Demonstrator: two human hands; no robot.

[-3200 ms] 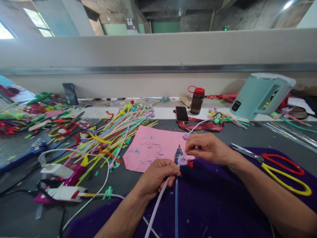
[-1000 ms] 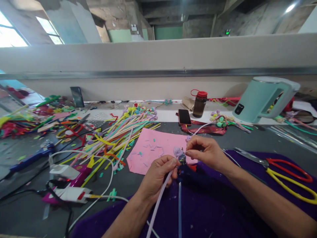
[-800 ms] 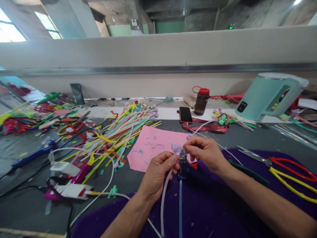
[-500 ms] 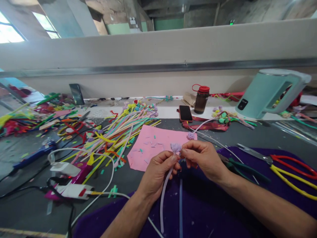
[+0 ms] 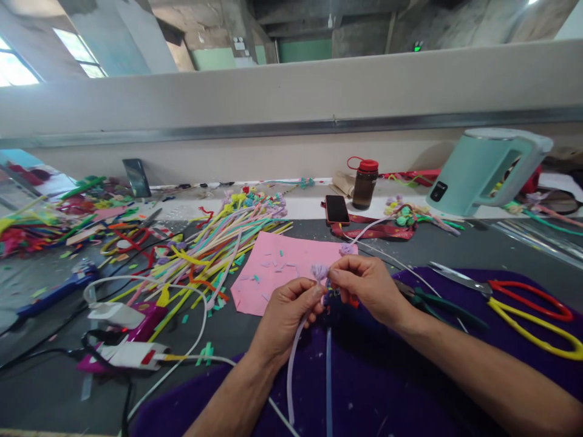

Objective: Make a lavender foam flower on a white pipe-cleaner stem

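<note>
While hands [image 5: 325, 291] pinch lilac stem [image 5: 296, 346], bottle [image 5: 363, 183] capped.

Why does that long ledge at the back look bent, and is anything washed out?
Head view: the wide lens bows the ledge and stretches the kettle at the edge; the window at upper left is blown out to white; both hands, left hand and right hand, are sharp, in soft, even light.

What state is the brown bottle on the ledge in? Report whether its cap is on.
Upright and capped: the brown bottle stands on the white ledge with its red cap seated on top.
</note>
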